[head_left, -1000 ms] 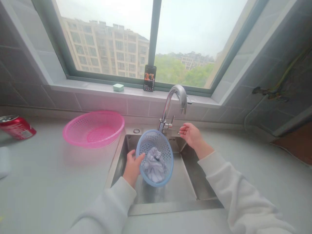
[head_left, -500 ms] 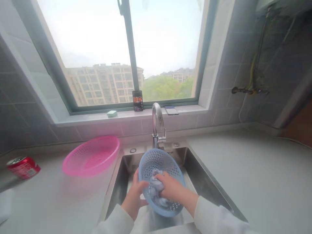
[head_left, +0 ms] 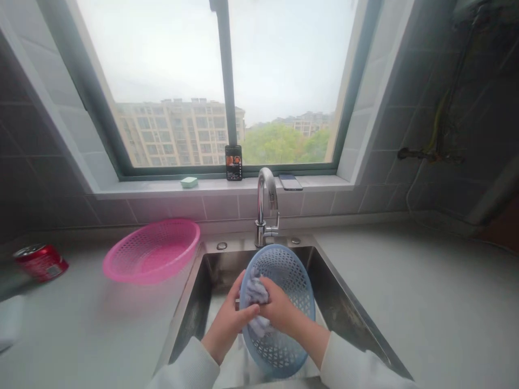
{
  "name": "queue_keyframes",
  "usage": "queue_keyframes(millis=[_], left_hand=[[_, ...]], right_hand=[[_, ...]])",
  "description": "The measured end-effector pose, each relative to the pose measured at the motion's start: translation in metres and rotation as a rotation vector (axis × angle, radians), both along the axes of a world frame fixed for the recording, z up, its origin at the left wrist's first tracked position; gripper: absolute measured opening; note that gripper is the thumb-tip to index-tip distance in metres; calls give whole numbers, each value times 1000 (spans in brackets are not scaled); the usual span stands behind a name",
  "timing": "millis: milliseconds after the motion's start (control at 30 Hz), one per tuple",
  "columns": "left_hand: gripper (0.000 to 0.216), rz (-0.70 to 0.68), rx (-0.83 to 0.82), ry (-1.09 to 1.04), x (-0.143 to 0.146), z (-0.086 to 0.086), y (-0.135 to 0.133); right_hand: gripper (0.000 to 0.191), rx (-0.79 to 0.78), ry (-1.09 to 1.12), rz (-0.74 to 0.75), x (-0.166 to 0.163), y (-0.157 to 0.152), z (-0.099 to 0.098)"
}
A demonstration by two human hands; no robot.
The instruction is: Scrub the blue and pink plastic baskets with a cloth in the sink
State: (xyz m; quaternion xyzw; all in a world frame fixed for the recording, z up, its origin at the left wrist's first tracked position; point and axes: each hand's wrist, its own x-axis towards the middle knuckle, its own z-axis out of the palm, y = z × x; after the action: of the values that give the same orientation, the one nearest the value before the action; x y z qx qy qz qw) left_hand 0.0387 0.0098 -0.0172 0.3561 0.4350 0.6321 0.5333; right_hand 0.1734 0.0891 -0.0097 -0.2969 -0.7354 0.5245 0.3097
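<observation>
No words or numbers can be read: the red can (head_left: 40,262) near the surface's (head_left: 81,324) left edge shows only blurred marks, and the upright phone (head_left: 233,162) on the windowsill (head_left: 211,186) is too small to read.

We count one left hand (head_left: 227,327) and one right hand (head_left: 281,309) at lower centre, with one pale cloth (head_left: 254,294) between them. There are two perforated plastic baskets: one blue basket (head_left: 290,275) in the one steel sink (head_left: 190,319), and one pink basket (head_left: 152,251) left of it. On the one window sill (head_left: 141,189) at upper centre, we count two phones (head_left: 233,162) (head_left: 290,182) and one small green box (head_left: 188,182); one chrome faucet (head_left: 265,208) stands below them, and one red can (head_left: 40,262) sits at far left.
</observation>
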Motion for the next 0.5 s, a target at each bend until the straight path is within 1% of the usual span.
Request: queue_keyframes(millis=[33, 67, 100, 133, 167, 200, 267, 300, 333, 400, 467, 500], left_hand=[[102, -5, 7, -20, -2, -2, 0], [100, -11, 13, -33, -5, -3, 0], [98, -17, 19, -41, -8, -3, 1], [97, -27, 25, -47, -11, -4, 2], [97, -41, 35, -53, -13, -4, 3], [99, -61, 47, -61, -15, -3, 4], [103, -95, 76, -70, -17, -3, 4], [106, -103, 88, -64, -16, -3, 4], [109, -107, 94, -45, -15, -4, 3], [114, -105, 81, 13, -13, -7, 0], [118, -124, 43, 55, -12, -10, -2], [118, -136, 20, 54, -12, -11, -2]], right_hand=[[32, 72, -76, 36, 3, -2, 1], [26, 146, -152, 41, 6, 0, 2], [25, 202, -206, 28, 11, 5, 2], [24, 233, -233, -22, 16, 12, 2], [25, 237, -231, -102, 20, 21, 2], [27, 219, -200, -196, 24, 30, 3], [29, 130, -96, -377, 27, 45, 6], [32, 72, -39, -436, 26, 48, 7], [37, 14, 21, -463, 24, 49, 9], [46, -82, 121, -402, 17, 41, 11], [49, -161, 152, -230, 8, 26, 11], [48, -170, 136, -174, 4, 18, 11]])
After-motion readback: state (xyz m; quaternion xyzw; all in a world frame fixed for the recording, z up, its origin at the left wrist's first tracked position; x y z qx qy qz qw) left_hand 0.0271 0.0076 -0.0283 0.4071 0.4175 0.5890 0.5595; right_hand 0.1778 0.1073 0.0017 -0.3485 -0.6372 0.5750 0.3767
